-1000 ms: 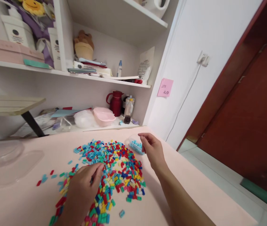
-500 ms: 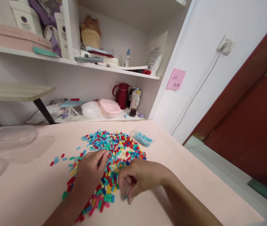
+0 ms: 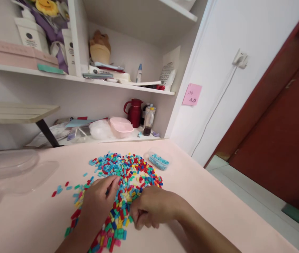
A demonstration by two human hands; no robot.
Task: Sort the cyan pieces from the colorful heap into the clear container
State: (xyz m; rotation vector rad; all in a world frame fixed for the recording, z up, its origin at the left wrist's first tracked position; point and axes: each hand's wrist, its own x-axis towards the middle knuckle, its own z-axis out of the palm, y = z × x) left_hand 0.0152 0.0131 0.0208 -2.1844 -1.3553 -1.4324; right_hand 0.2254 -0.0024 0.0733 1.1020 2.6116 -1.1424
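Colourful toy bricks [image 3: 112, 167] lie spread in a heap on the pink table [image 3: 215, 196]. The left hand [image 3: 98, 196] is curled over the heap's eight o'clock side, thumb close to the forefinger; whether it holds a brick, I cannot tell. At four o'clock, the right hand [image 3: 151, 207] bends down with fingers bunched, their contents hidden. A clear tub [image 3: 162, 168] with light-blue pieces [image 3: 158, 160] inside stands apart from both hands, at two o'clock from the heap. The step in hand looks like picking out single bricks; the next move probably calls for a light fingertip pinch, leaving neighbouring bricks undisturbed.
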